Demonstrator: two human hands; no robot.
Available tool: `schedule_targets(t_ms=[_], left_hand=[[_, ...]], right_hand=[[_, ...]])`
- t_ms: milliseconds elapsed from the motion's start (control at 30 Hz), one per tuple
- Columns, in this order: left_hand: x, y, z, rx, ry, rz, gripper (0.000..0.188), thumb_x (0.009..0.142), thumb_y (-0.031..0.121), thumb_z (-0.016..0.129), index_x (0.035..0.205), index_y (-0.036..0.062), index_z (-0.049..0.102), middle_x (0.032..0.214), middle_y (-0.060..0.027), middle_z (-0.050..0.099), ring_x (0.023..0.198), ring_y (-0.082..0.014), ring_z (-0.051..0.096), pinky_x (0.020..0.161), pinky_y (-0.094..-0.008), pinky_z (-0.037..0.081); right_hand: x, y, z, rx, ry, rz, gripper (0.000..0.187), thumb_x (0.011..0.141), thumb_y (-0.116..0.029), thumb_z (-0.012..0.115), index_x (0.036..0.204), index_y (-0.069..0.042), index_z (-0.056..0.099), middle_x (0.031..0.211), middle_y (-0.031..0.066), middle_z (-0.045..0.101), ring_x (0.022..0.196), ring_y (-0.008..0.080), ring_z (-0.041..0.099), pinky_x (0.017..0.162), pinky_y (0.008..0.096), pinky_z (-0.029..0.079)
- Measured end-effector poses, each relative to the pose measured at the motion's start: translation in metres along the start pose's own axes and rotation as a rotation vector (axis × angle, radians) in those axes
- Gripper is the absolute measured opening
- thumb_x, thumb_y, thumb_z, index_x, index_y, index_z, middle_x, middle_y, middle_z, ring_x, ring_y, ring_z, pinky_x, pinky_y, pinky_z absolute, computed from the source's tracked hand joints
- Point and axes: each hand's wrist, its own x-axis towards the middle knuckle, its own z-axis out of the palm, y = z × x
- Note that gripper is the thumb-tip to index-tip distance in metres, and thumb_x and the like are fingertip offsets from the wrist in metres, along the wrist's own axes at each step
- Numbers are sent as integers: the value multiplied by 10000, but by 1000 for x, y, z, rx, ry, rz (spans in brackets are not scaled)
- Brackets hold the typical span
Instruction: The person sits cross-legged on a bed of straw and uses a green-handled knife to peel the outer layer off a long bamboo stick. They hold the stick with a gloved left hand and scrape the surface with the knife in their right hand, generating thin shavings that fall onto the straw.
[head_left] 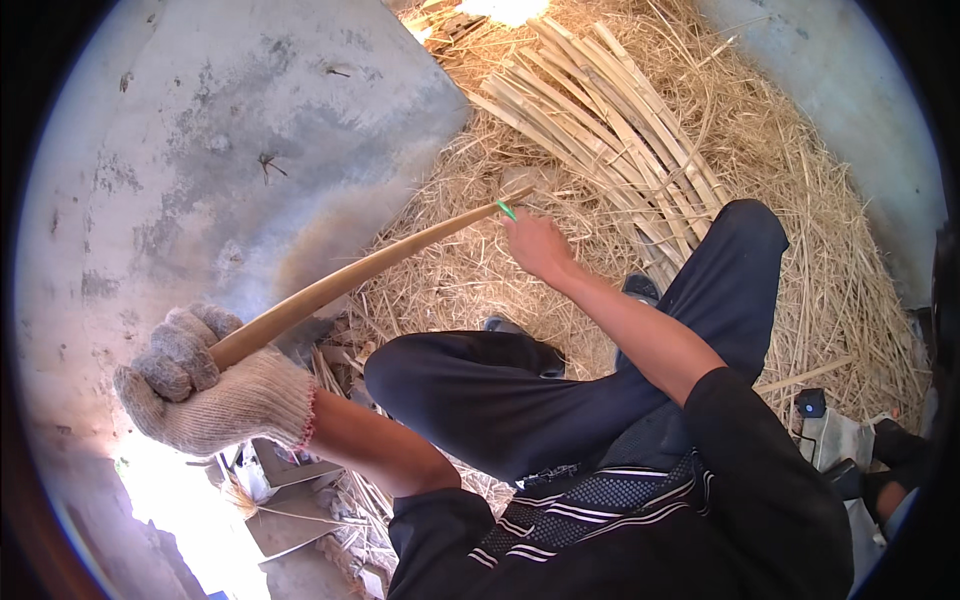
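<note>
My left hand, in a white knit glove, is closed around the near end of a long tan bamboo strip that runs up and to the right. My bare right hand is at the strip's far end and pinches a small green tool against it. Both arms have dark sleeves pushed up. My legs in dark trousers are bent below the strip.
A pile of split bamboo strips lies fanned on a thick bed of straw-like shavings ahead. Grey concrete floor spreads to the left. Scrap pieces lie near my left side, small dark objects at right.
</note>
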Motion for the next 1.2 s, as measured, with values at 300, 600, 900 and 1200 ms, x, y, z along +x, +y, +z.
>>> schedule_targets(t_ms=[300,600,900,1200], left_hand=[[12,-7,-17,-355,-464,-103,433,904,187,409,492,224,280,388,76,254,335,-44,175,328,-220,163],[9,-4,-11,-239,-372,-88,405,877,194,409,509,226,244,405,77,223,350,-50,166,329,-228,155],[5,-1,-12,-324,-397,-228,400,846,182,453,502,218,251,410,65,178,396,-66,136,386,-255,135],[3,13,-12,-377,-796,-406,337,758,231,517,458,211,365,410,28,310,477,-124,281,420,-300,221]], right_hand=[[14,30,-2,-158,6,-18,395,1032,-350,347,1116,-18,545,789,258,635,796,419,665,694,516,542],[9,45,5,-514,146,-146,374,1036,-334,375,1103,-17,563,839,167,636,688,254,652,542,366,532],[-5,-26,-24,420,-93,73,410,1034,-307,380,1252,25,483,674,129,538,475,214,517,417,393,444],[-152,-116,-97,271,-2,-590,237,993,-240,467,991,-5,497,555,230,573,570,418,624,510,526,476]])
